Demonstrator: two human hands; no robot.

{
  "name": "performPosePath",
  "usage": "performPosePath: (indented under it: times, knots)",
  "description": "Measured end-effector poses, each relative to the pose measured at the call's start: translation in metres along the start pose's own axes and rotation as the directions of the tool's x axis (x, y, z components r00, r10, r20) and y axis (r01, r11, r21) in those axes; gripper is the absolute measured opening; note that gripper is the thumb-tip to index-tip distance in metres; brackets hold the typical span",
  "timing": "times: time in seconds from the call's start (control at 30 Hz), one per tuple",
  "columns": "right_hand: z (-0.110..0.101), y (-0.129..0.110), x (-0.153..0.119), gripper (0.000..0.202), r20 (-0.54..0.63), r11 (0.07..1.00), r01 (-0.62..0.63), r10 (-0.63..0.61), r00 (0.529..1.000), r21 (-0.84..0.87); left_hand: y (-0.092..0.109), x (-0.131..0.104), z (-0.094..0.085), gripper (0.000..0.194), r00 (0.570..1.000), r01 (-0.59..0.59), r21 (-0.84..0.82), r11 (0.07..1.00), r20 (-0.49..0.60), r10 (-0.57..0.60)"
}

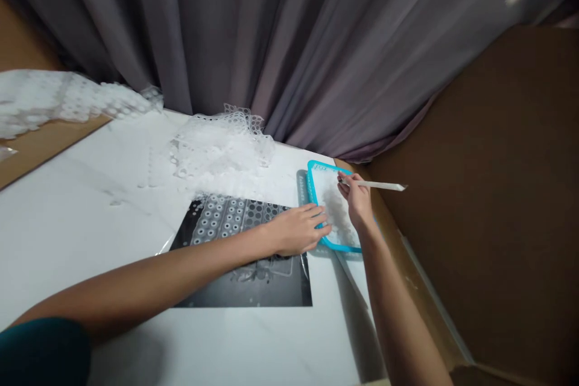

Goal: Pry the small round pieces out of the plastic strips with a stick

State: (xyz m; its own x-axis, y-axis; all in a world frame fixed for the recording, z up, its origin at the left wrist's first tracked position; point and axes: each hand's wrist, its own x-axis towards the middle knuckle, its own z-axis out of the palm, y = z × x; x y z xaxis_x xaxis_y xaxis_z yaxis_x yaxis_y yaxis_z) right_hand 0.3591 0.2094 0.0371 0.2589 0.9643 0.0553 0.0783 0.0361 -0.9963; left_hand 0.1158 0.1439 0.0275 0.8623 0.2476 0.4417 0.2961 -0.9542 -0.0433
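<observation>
My right hand (pixel 357 199) is closed on a slim white stick-shaped tool (pixel 382 185), held over a blue-rimmed tray (pixel 311 181). The tool's back end points right and its dark tip is near my fingertips. Small white pieces (pixel 335 211) fill the tray; they are too fine to make out one by one. My left hand (pixel 301 229) is open, fingers stretched out to the tray's left rim. Under my left forearm lies a black sheet (pixel 284 292) with rows of round grey and white rings (pixel 210 220), partly hidden by the arm.
White perforated sheet scraps (pixel 217 145) are heaped behind the black sheet. More punched strips (pixel 67 96) lie on brown cardboard (pixel 54 145) at the left. A grey curtain (pixel 253 30) hangs along the table's back edge. A brown panel (pixel 488 193) stands on the right.
</observation>
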Motion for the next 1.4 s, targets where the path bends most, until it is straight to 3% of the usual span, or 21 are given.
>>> performPosePath:
  times: [0.1,0.23,0.37,0.53,0.63,0.73,0.93,1.03,1.1,1.2,1.4]
  knots:
    - [0.013,0.002,0.008,0.037,0.010,0.997,0.004,-0.005,1.000,0.076,-0.004,-0.001,0.015,0.038,0.999,0.011,-0.026,1.000,-0.039,-0.012]
    - [0.023,0.013,0.008,0.037,0.076,0.992,-0.037,0.027,0.997,0.123,-0.002,-0.005,0.021,0.037,0.997,0.022,-0.051,0.998,-0.071,-0.026]
    - [0.008,0.019,0.013,0.034,0.025,0.991,-0.027,0.024,0.999,0.128,-0.004,-0.003,0.029,0.037,0.995,0.036,-0.064,0.997,-0.090,-0.042]
    - [-0.023,0.016,0.022,0.030,-0.142,0.991,0.040,-0.022,0.990,0.129,-0.005,-0.003,0.037,0.040,0.992,0.038,-0.073,0.997,-0.116,-0.047]
    - [-0.027,0.009,0.023,0.029,-0.167,0.986,0.051,-0.025,0.986,0.157,-0.004,-0.004,0.038,0.040,0.991,0.032,-0.058,0.998,-0.129,-0.039]
    - [-0.012,0.003,0.019,0.028,-0.119,0.979,0.055,-0.032,0.992,0.194,-0.004,-0.004,0.039,0.039,0.989,0.037,-0.045,0.998,-0.139,-0.043]
    - [0.041,0.012,-0.005,0.026,0.067,0.977,0.002,-0.017,0.998,0.215,-0.002,-0.004,0.039,0.031,0.988,0.049,-0.048,0.998,-0.141,-0.055]
    - [0.047,0.012,-0.016,0.028,0.105,0.982,-0.007,-0.013,0.994,0.190,-0.002,-0.004,0.038,0.029,0.987,0.054,-0.048,0.997,-0.149,-0.061]
    - [0.036,0.006,-0.019,0.028,0.102,0.985,0.014,-0.031,0.994,0.170,-0.001,-0.005,0.037,0.030,0.986,0.052,-0.047,0.998,-0.154,-0.059]
    - [0.002,-0.008,-0.010,0.027,0.035,0.989,0.079,-0.084,0.996,0.124,0.000,-0.005,0.037,0.031,0.985,0.050,-0.042,0.998,-0.163,-0.056]
    - [-0.071,-0.019,0.056,0.027,-0.166,0.988,0.124,-0.137,0.976,-0.090,0.002,-0.005,0.041,0.030,0.977,0.051,-0.019,0.999,-0.208,-0.054]
